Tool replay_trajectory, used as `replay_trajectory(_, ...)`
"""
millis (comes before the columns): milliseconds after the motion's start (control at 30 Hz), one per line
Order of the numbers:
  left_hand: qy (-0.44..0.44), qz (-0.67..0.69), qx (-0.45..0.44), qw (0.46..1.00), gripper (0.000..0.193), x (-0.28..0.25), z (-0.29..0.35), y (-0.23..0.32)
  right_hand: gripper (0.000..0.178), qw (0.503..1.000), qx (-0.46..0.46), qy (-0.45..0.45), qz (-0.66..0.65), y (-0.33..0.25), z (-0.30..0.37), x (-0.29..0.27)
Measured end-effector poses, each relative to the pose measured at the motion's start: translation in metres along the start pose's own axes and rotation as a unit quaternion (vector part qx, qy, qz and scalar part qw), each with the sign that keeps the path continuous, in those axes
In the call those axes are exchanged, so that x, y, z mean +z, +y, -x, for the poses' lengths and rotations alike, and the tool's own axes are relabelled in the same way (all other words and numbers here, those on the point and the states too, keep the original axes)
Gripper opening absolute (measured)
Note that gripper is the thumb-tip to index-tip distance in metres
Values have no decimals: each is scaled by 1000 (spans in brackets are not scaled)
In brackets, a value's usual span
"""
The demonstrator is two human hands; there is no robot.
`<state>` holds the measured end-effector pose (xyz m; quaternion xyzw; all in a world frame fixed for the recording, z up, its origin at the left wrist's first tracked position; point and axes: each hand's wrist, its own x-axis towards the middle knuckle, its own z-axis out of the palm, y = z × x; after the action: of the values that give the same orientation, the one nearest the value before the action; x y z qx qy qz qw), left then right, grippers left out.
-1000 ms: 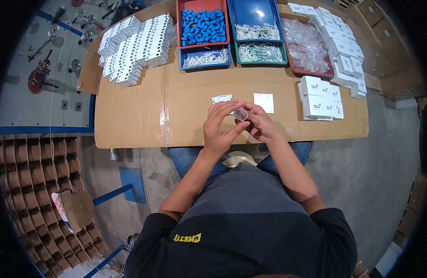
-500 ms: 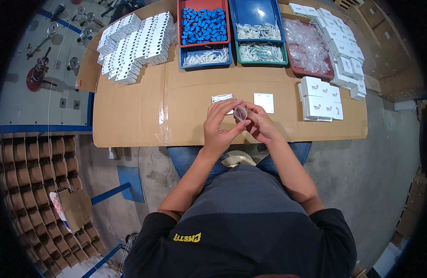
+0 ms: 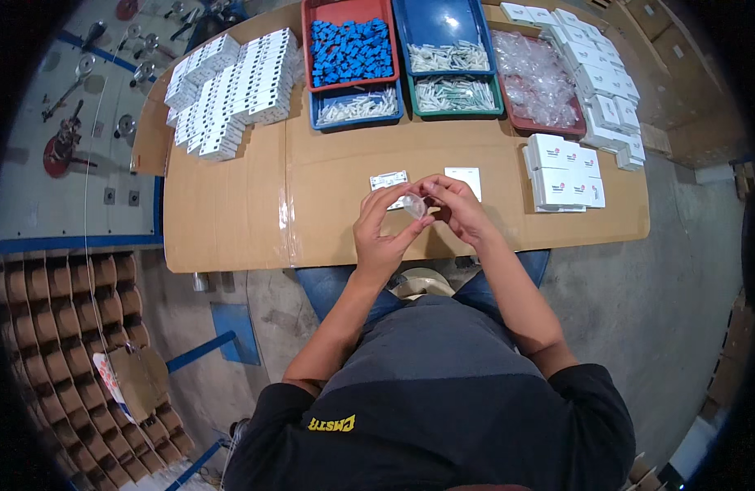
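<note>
A small clear plastic bag (image 3: 414, 206) is held between both hands over the front of the cardboard-covered table, its mouth spread apart. My left hand (image 3: 379, 233) is closed on its left side, thumb below and fingers above. The fingers of my right hand (image 3: 457, 209) pinch its right edge; the fingertips are partly hidden. Just beyond my left fingers lies a flat white piece with dark marks (image 3: 388, 179), partly covered by the hand. Behind my right hand a plain white square piece (image 3: 464, 180) rests on the cardboard.
Stacked white boxes (image 3: 230, 94) stand at the far left, more white boxes (image 3: 564, 176) at the right. Along the back are a red tray (image 3: 344, 10) of blue parts, blue (image 3: 434, 26) and green (image 3: 457, 115) trays of small pieces, and a red tray (image 3: 549, 128) of clear bags.
The bag's mouth has tilted and moved slightly left and down between my hands. My right fingers have shifted along its edge. The whole view has shifted a little.
</note>
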<state>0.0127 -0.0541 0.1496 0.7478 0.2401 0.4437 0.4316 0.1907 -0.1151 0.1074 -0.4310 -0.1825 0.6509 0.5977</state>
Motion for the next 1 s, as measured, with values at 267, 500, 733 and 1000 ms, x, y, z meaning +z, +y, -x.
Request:
replay_trajectory(267,-37,54,-148,987,48,-2,24,-12,16,954,-130,138,233,-15,-86,-103)
replay_trajectory(500,-65,43,-185,980,43,-4,34,-10,15,730,-225,322,560,-70,-147,-146)
replay_trajectory(733,-64,31,-185,980,43,-6,16,-21,16,649,-195,315,665,-97,-173,-161)
replay_trajectory(1000,-68,37,-194,978,42,4,9,-33,17,603,-285,344,661,-137,-204,-167)
